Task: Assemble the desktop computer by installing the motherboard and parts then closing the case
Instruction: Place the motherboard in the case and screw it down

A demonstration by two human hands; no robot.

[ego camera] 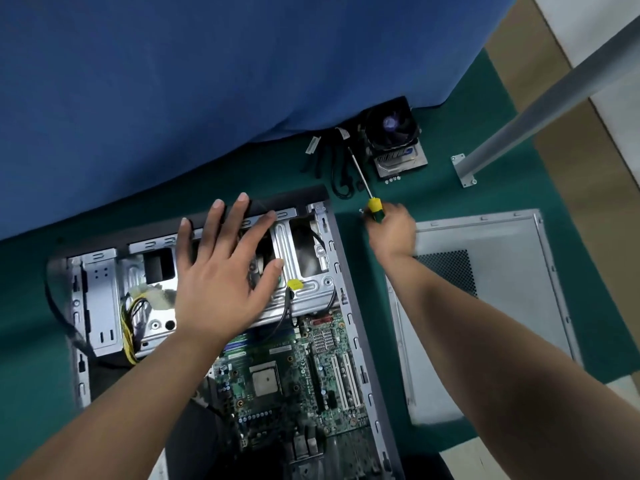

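An open computer case (pixel 349 306) lies on its side on a green mat. The green motherboard (pixel 294 375) sits inside it with the bare processor (pixel 265 380) showing. My left hand (pixel 221 271) is spread flat with straight fingers on the metal drive cage (pixel 304 289) at the case's far end. To the right of the case, my right hand (pixel 391 230) grips the yellow and green handle of a screwdriver (pixel 369 188), whose shaft points away from me. The grey side panel (pixel 502 306) lies flat under my right forearm.
A cooler fan on a heatsink (pixel 393 128) rests on a drive (pixel 401 157) at the back, beside loose black cables (pixel 339 168) and small screws (pixel 392 180). A blue cloth (pixel 207 81) hangs behind. A grey metal leg (pixel 519 123) slants at right. Yellow and black power wires (pixel 130 327) lie in the case.
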